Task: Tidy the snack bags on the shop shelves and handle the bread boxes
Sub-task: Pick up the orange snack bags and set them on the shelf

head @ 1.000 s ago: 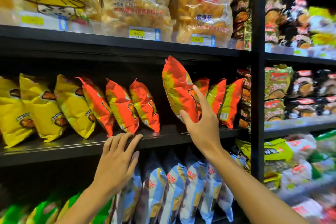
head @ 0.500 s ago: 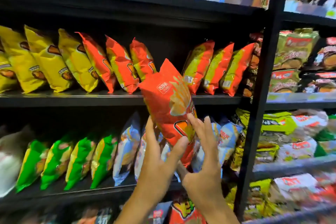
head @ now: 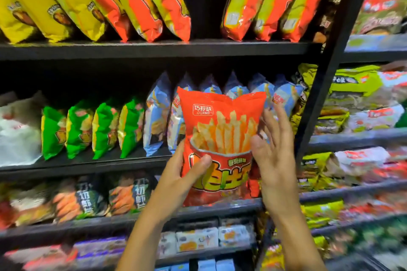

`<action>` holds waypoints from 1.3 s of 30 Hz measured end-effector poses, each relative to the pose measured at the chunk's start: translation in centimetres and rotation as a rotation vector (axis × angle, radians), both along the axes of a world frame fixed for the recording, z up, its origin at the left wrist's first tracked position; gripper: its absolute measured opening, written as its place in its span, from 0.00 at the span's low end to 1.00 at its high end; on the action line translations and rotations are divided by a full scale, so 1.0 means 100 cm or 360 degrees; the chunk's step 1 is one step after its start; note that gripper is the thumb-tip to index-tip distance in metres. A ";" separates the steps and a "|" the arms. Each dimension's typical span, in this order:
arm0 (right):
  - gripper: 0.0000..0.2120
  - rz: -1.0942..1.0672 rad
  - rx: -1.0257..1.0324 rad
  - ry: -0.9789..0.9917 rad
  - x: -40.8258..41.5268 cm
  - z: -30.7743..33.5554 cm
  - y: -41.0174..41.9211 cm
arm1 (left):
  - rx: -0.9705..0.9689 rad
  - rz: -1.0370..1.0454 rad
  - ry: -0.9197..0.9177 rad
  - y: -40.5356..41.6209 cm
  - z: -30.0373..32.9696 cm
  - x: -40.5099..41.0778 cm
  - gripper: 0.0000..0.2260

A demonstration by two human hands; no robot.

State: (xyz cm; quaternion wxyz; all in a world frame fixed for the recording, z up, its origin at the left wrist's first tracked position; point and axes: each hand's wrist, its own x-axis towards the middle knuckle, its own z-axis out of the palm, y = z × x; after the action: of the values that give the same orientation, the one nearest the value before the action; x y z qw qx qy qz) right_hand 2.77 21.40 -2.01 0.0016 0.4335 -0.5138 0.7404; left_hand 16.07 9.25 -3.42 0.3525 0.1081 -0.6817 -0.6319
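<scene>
In front of the blue bags (head: pixel 284 97), the red fries bag (head: pixel 220 138) hangs upright, label out (likely for a check): left hand (head: pixel 182 174) grips its lower edge, right hand (head: pixel 273 152) steadies the side with spread, straight fingers.

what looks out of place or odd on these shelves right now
One red fries bag is off the shelves, held by the left hand with the right hand flat at its side. Above, the row of red bags has an empty gap in it. All the bags there lean.
</scene>
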 end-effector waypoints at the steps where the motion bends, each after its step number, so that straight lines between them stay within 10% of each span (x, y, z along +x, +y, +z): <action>1: 0.35 0.0058 0.0040 -0.0110 0.000 -0.004 0.001 | 0.0011 -0.0038 -0.0021 0.005 -0.006 0.002 0.22; 14: 0.15 0.0076 0.0200 -0.0650 0.024 -0.069 0.034 | 0.0204 -0.0089 -0.0119 0.030 -0.050 0.020 0.38; 22: 0.22 0.0249 0.0244 -0.0604 0.032 -0.078 0.042 | 0.0410 0.0171 0.0012 0.040 -0.057 0.014 0.12; 39: 0.07 -0.0054 0.0195 -0.0352 0.034 -0.063 0.034 | 0.0114 -0.0351 0.0053 0.015 -0.043 0.020 0.27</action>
State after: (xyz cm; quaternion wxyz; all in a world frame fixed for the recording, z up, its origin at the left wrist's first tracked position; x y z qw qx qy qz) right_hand 6.20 24.76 -8.33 -0.0689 0.3397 -0.5624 0.7507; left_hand 18.09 10.72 -7.71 0.2881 0.0346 -0.6604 -0.6925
